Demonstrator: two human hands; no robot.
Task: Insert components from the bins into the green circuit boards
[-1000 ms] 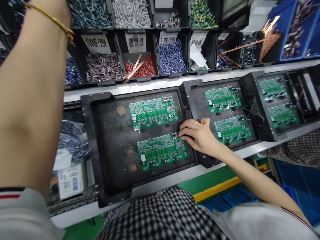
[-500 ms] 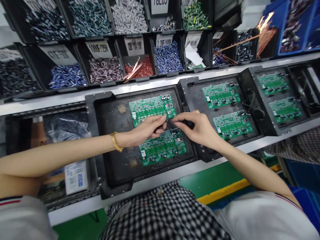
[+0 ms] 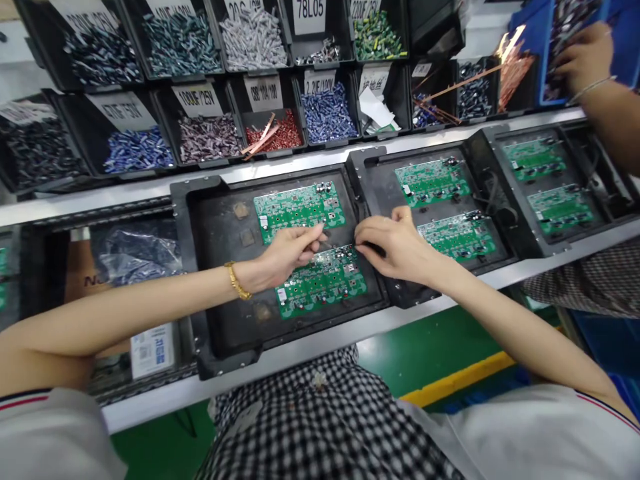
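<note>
Evidently component-fitting step, by look of it: near green circuit board (image 3: 320, 285) lies in left black tray (image 3: 215, 227); right hand (image 3: 393, 245) at its far right corner, left hand (image 3: 293, 253) curled above. Whether either grasps tiny part, can't tell. Next move likely calls for precise alignment.

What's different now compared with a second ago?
The left hand swung from upper left to the green boards. The right hand reached toward it, then returned near the lower board's upper right corner. Another person's hand appeared at the blue bin, upper right. The boards stay in their tray.
</note>
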